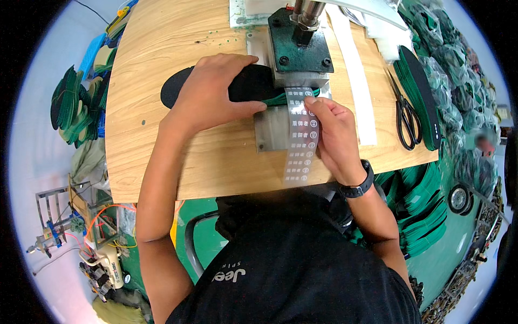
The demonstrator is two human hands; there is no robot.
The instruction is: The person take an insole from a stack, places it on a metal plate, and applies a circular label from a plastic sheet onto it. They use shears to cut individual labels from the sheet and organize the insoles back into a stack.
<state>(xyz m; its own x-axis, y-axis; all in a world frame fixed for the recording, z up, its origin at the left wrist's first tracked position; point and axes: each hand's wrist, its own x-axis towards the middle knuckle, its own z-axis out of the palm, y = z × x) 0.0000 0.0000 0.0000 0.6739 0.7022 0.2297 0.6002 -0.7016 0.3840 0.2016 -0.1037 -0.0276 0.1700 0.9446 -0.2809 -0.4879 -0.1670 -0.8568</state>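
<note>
A black insole with green layers along its edge lies across the table, one end under the press head. My left hand straddles the insole, thumb along its near edge and index finger along its far edge, gripping it. Between thumb and fingers of my right hand is a clear film strip with rows of white print. The strip's far end meets the insole's green edge just below the press block, and its near end hangs toward the table's front edge. Under them sits a metal base plate.
Black-handled scissors and a stack of green-edged black insoles lie at the right table edge. A long white strip runs beside the press. More green insoles are piled below right, others beyond the left edge.
</note>
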